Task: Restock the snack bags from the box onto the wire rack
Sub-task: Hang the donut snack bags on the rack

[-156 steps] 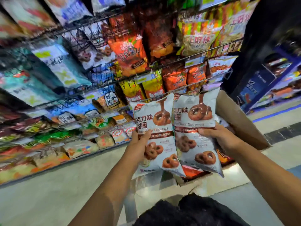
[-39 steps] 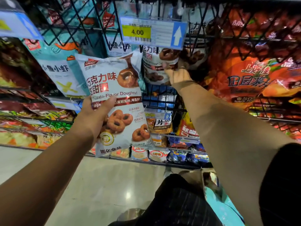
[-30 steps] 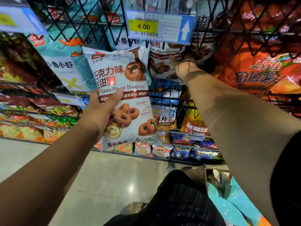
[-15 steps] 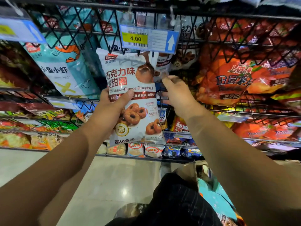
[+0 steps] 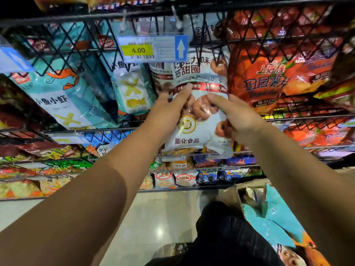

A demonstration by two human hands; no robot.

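Head view: the doughnut snack bag [image 5: 199, 129] is held up against the wire rack [image 5: 115, 15], its top under the price tag [image 5: 151, 48], between teal bags [image 5: 63, 100] and orange bags [image 5: 269, 81]. The left hand [image 5: 169, 110] pinches its left edge and the right hand [image 5: 236, 116] its right edge, thumbs on the front. The bag looks light, puffed and crinkly, with slick film and probably brittle contents, so edge or seam holds suit it better than squeezing the middle. Legible writing: "4.00" beside a white arrow, "膨化食品" on the bag, "小鱼小虾" on teal, "上好佳" on orange. The box [image 5: 228, 196] sits below, by the floor.
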